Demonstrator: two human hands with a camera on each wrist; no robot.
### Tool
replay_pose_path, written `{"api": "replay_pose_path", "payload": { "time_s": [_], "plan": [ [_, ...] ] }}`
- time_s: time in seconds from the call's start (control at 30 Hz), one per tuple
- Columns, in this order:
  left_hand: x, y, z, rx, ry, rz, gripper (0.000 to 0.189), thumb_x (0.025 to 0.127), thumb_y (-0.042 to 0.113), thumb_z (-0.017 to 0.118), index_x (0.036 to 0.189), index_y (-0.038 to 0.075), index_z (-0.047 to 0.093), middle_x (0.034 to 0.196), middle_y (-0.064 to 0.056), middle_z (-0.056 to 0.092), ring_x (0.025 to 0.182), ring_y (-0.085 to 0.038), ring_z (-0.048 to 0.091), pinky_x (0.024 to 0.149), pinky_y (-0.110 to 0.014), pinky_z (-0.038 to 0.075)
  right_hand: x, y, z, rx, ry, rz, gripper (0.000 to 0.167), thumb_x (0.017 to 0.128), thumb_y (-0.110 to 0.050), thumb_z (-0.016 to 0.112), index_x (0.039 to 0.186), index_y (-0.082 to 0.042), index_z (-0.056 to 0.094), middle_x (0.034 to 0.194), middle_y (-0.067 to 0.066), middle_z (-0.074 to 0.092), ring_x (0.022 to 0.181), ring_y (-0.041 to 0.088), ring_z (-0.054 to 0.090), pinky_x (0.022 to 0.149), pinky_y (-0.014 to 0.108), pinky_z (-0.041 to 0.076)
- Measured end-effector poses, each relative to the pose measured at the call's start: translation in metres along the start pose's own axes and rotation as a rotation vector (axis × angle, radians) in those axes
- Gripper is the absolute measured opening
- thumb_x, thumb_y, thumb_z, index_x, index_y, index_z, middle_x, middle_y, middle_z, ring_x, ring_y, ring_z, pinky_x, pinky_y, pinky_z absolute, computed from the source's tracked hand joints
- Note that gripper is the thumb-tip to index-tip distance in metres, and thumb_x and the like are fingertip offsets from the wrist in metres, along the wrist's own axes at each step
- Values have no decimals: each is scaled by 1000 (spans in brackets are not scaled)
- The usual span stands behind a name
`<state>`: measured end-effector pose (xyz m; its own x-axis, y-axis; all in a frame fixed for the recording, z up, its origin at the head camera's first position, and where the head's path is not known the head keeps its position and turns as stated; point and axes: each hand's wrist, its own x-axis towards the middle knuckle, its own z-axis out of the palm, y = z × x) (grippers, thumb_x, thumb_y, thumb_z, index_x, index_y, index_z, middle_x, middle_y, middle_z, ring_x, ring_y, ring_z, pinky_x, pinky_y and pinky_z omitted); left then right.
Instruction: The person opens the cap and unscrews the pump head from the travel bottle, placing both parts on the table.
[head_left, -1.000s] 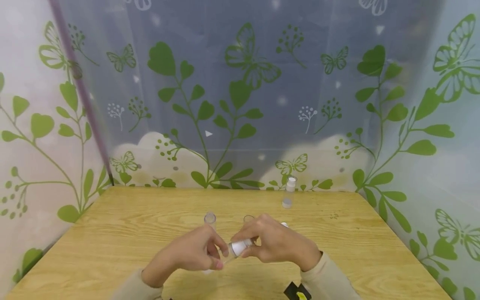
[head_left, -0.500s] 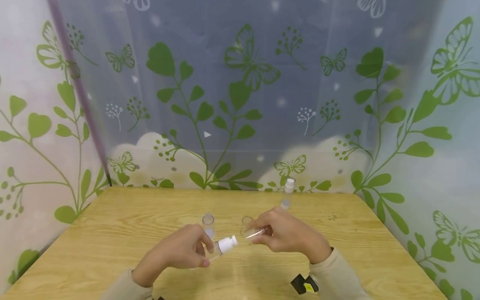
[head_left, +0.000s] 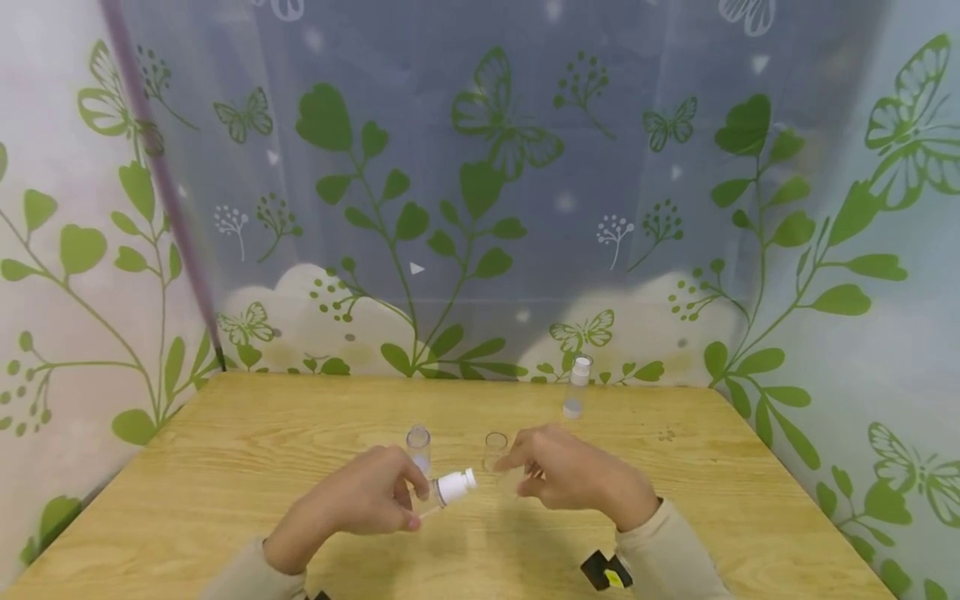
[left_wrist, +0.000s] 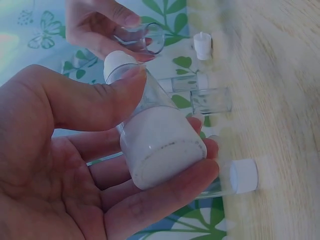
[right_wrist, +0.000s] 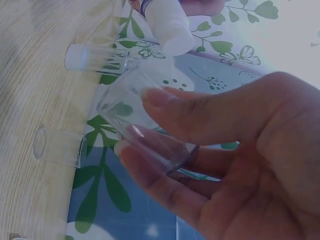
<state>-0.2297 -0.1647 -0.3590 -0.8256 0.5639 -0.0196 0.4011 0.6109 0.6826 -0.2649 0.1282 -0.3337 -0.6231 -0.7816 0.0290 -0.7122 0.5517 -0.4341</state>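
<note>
"So, how far along?"
"Partway, I'd judge. The left hand (head_left: 367, 492) grips a white-topped bottle (left_wrist: 165, 145) over the desk (head_left: 262, 442), uncapped, pump (head_left: 452, 487) still on. Behind, another bottle (head_left: 419, 450) stands pumpless."
"And right?"
"The right hand (head_left: 573, 471) holds a clear cap (right_wrist: 122, 100), well off the bottle. The far bottle (head_left: 577, 388) looks whole, untouched."

The cap (right_wrist: 127, 112) looks like glossy clear plastic, the bottle (left_wrist: 159, 132) smooth white and clear plastic, the table (head_left: 247, 467) grained wood, the backdrop (head_left: 337, 275) creased cloth.
</note>
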Motion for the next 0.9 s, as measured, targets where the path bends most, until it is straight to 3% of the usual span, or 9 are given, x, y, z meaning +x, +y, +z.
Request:
{"api": "replay_pose_path", "payload": {
  "time_s": [0.2,0.53,0.9],
  "plan": [
    [-2,2,-1,41,11,11,23,79,2,84,101,0,78,93,-15,79,78,-17,73,69,-33,62,2,0,4,-10,-21,16,33,91,8,69,121,-5,74,116,13,73,100,21,72,81,19,58],
    [-1,6,-4,9,3,-18,26,80,1,84,105,-3,77,93,-14,78,80,-22,73,70,-41,62,7,2,8,-22,9,-29,26,89,7,73,113,-3,71,113,12,74,98,27,73,80,22,59],
    [-1,3,0,47,4,0,24,80,4,84,103,0,78,86,-6,78,76,-13,71,66,-30,59,11,7,15,-52,1,-3,26,88,7,74,111,-3,74,113,10,75,99,29,73,80,24,59]
  ]
}}
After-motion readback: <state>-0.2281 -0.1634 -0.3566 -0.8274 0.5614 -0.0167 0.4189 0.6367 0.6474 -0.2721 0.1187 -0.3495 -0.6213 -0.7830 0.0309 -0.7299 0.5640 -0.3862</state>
